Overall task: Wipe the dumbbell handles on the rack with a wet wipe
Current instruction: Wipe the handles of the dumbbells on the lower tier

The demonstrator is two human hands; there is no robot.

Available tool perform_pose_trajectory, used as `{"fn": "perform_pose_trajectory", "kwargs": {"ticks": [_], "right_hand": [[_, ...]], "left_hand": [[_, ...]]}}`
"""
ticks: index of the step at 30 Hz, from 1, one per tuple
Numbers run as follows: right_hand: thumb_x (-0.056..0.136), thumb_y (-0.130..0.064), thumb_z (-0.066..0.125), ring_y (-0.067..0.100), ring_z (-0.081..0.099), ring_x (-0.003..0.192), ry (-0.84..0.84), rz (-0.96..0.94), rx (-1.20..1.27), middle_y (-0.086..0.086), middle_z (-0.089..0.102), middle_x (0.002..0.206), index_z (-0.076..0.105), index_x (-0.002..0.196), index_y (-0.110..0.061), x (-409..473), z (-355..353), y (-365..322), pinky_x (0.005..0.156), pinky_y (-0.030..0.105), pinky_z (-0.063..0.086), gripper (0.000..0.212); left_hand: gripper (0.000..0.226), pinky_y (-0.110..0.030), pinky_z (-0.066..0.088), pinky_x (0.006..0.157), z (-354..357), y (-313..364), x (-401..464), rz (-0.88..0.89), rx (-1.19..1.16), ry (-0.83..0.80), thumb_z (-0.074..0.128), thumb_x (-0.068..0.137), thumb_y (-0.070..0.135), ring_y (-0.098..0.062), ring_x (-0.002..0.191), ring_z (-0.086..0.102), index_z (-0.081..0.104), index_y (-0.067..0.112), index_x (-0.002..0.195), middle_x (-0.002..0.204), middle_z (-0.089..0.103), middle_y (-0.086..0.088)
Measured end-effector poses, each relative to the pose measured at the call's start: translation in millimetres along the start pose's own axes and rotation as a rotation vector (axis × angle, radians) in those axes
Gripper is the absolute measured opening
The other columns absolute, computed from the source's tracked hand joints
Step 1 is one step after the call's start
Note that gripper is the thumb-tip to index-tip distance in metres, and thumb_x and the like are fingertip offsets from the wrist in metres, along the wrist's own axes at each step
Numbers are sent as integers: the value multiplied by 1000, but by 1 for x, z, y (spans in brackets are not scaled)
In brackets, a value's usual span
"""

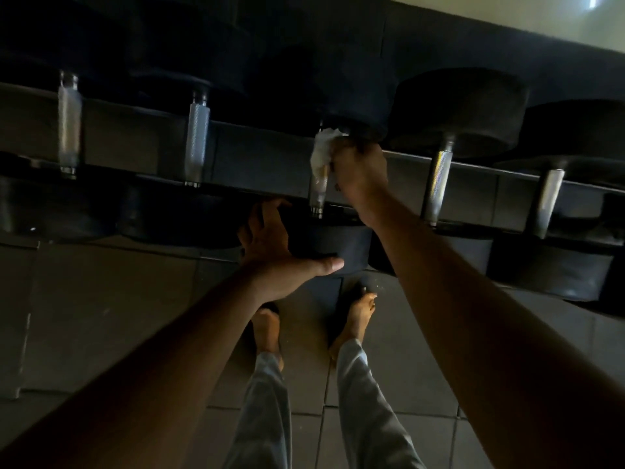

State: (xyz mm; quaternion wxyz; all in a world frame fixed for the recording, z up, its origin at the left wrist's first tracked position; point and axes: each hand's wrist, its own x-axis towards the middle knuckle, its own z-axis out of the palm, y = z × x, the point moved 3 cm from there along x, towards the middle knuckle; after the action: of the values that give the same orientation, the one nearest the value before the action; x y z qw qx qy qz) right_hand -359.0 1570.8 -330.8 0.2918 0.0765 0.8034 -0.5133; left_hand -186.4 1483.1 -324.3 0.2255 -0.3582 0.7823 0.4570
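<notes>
We had our right hand (360, 169) pinching the wet wipe (321, 154) around the 3rd of 5 visible dumbbell handles (318, 187) on the rack (263, 157), left hand (270, 245) spread on its near weight, progress elsewhere unclear

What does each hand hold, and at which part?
The right hand grips the wet wipe against the far end of one dumbbell handle. The left hand holds nothing.
</notes>
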Motion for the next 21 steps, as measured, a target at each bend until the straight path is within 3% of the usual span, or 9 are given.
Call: {"fn": "perform_pose_trajectory", "kwargs": {"ticks": [1, 3, 6, 8, 10, 14, 18, 21], "right_hand": [[97, -37, 65, 5, 73, 82, -29, -11, -9, -8, 77, 81, 75, 88, -24, 3, 2, 3, 85, 33, 60, 18], [87, -51, 74, 2, 72, 89, -51, -51, -105, -11, 78, 91, 78, 98, -27, 8, 5, 10, 86, 27, 57, 27], [84, -50, 80, -13, 64, 77, 29, -76, -166, -19, 72, 84, 76, 97, -30, 8, 5, 14, 67, 5, 47, 25], [88, -48, 77, -14, 62, 71, 62, -25, -134, -20, 66, 77, 73, 95, -29, 10, 5, 12, 54, 1, 40, 20], [90, -43, 76, -9, 64, 72, 105, 66, -29, -17, 67, 76, 72, 92, -27, 15, 4, 13, 57, 5, 44, 17], [91, -36, 76, 12, 71, 90, 77, 256, 231, -3, 74, 94, 71, 97, -22, 23, 6, 20, 82, 31, 59, 17], [87, -36, 79, 17, 76, 94, -3, 353, 404, 1, 78, 101, 73, 109, -18, 28, 7, 29, 93, 42, 59, 29], [92, -37, 75, 15, 74, 100, -59, 367, 409, -1, 78, 108, 72, 115, -22, 32, 4, 31, 89, 38, 57, 28]], "left_hand": [[123, -48, 40, 112, 0, 0, 0, -1, 4, 0, 98, 56, 59, -23, 146, 17, 23, 37, 150, 158, 15, 13], [122, -51, 41, 113, -1, 0, -1, -5, 10, 1, 98, 55, 60, -21, 146, 18, 23, 38, 149, 157, 15, 15], [120, -50, 40, 113, -1, 1, -3, -4, 7, 6, 98, 56, 58, -20, 146, 18, 24, 38, 149, 157, 16, 15], [120, -45, 39, 109, -1, 2, -3, -2, 3, 10, 98, 57, 56, -21, 146, 19, 25, 37, 150, 158, 17, 13], [120, -43, 38, 106, -1, 2, -3, 3, 2, 12, 98, 58, 56, -21, 145, 19, 26, 36, 150, 158, 17, 12], [118, -44, 40, 107, -1, 1, -3, 4, 7, 14, 96, 54, 60, -21, 144, 21, 28, 36, 147, 155, 20, 12], [119, -47, 41, 110, 0, 0, -3, 0, 13, 19, 98, 56, 59, -21, 145, 21, 27, 37, 148, 156, 20, 12], [119, -45, 39, 108, -1, 1, -4, 10, 5, 13, 99, 58, 56, -21, 146, 20, 26, 35, 149, 158, 19, 11]]}}
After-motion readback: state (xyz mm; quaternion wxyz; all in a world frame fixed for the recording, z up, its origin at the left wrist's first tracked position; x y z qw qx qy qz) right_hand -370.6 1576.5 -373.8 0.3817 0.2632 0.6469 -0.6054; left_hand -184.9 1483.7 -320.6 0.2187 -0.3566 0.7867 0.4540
